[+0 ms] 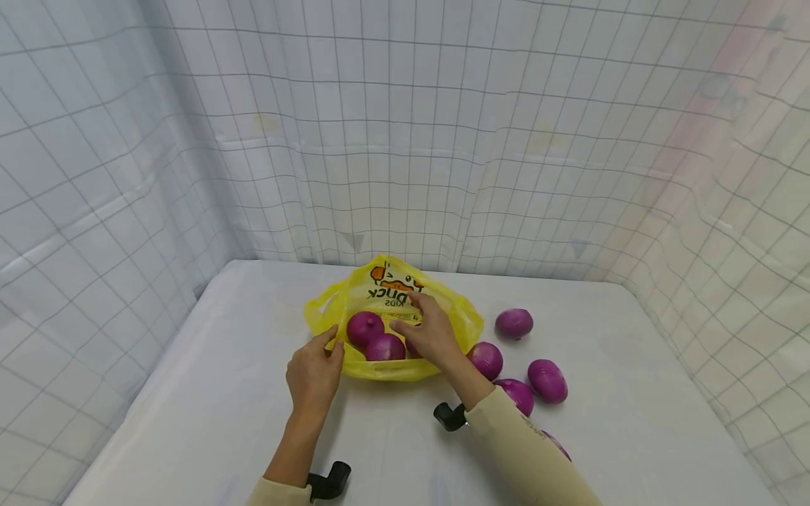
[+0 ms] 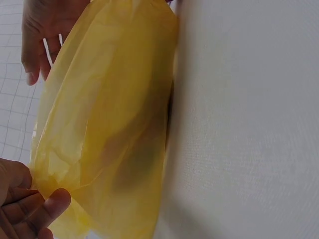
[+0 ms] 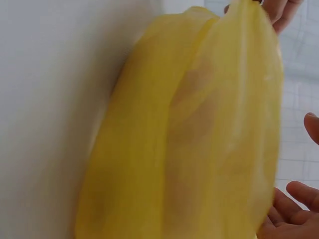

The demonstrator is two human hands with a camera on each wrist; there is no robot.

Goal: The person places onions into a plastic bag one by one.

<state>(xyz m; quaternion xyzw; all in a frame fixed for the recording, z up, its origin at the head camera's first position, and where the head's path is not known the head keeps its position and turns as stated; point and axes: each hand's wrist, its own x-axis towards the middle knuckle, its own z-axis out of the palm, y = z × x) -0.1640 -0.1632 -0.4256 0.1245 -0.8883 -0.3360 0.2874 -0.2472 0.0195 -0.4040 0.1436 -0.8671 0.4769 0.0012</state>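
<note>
A yellow plastic bag (image 1: 458, 309) with a duck print lies with its mouth toward me. Inside it, red onions (image 1: 386, 347) show through the opening, one partly covered by my right hand. My left hand (image 1: 314, 369) pinches the left edge of the bag between thumb and finger, also seen in the left wrist view, where the hand (image 2: 22, 211) is at the lower left. My right hand (image 1: 433, 336) is over the bag's mouth, thumb and fingers spread and apart, holding nothing. The bag (image 3: 174, 124) fills much of the right wrist view.
Loose red onions lie right of the bag: one at the back (image 1: 514, 323), one (image 1: 485, 361) beside the bag, one (image 1: 547, 381) further right and others partly behind my right sleeve (image 1: 525, 443). A white grid-lined curtain (image 1: 392, 140) surrounds the white table (image 1: 253, 316).
</note>
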